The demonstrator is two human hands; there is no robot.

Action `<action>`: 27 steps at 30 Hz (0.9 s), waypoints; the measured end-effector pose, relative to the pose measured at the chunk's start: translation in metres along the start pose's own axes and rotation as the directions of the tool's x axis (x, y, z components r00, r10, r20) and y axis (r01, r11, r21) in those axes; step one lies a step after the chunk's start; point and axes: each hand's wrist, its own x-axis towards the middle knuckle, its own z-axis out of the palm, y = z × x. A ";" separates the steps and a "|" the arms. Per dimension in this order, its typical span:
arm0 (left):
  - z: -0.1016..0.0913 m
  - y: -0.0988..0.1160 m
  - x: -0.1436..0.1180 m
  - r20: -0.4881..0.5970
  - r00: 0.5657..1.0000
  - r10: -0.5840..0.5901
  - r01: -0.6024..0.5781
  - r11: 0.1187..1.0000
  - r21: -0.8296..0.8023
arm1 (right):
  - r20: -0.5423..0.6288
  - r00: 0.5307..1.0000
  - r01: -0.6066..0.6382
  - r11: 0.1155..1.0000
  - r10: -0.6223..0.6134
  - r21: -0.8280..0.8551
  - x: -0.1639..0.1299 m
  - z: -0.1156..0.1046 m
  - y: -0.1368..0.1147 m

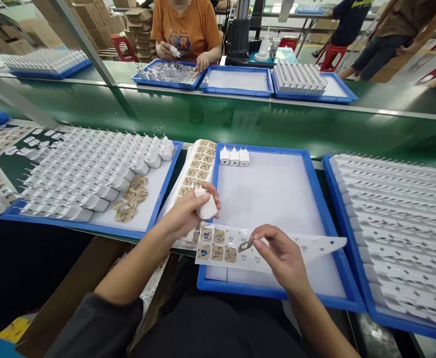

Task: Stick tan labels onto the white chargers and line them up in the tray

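My left hand (191,209) is wrapped round a white plug charger (207,205), its pins pointing away from me. In my right hand (279,253) a small sticker with cut-outs (245,244) is pinched between thumb and finger. The sticker is just above a clear backing sheet (266,261), which lies across the near part of a blue-rimmed tray (262,287). Several tan stickers (218,252) remain at the sheet's left end. Three white chargers (234,156) stand in the tray's far left corner.
Left, a blue tray (128,230) holds rows of white chargers and crumpled tan scraps (131,199). Sticker sheets (199,166) are stacked between the trays. Another full tray (370,238) stands right. Beyond the green conveyor (188,119), a person in orange (188,30) handles parts.
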 end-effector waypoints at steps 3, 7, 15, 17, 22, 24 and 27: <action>0.021 -0.007 -0.008 -0.041 0.998 -0.046 0.029 0.937 -0.347 | 0.067 0.997 -0.034 0.998 0.030 0.058 0.002 0.012 -0.007; 0.046 -0.022 -0.014 -0.071 0.992 -0.109 0.066 0.890 -0.451 | 0.090 0.996 0.015 0.996 -0.022 0.084 0.006 0.031 -0.014; 0.058 -0.047 -0.015 -0.084 0.990 -0.116 0.078 0.929 -0.361 | -0.043 0.998 0.063 0.971 -0.055 0.232 0.005 0.034 -0.017; 0.052 -0.049 -0.016 -0.049 0.998 -0.038 0.021 0.951 -0.308 | -0.079 0.996 0.068 0.957 -0.047 0.282 0.004 0.030 -0.016; 0.034 -0.053 -0.023 0.059 0.993 0.105 -0.102 0.994 -0.051 | -0.089 0.996 0.030 0.924 0.004 0.381 0.004 0.025 -0.010; 0.029 -0.056 -0.025 0.029 0.988 0.152 -0.153 0.988 0.037 | -0.074 0.997 0.026 0.919 0.004 0.394 0.004 0.025 -0.010; 0.027 -0.061 -0.026 -0.036 0.976 0.213 -0.214 0.976 -0.034 | -0.025 0.999 0.047 0.931 -0.041 0.363 0.001 0.024 -0.014</action>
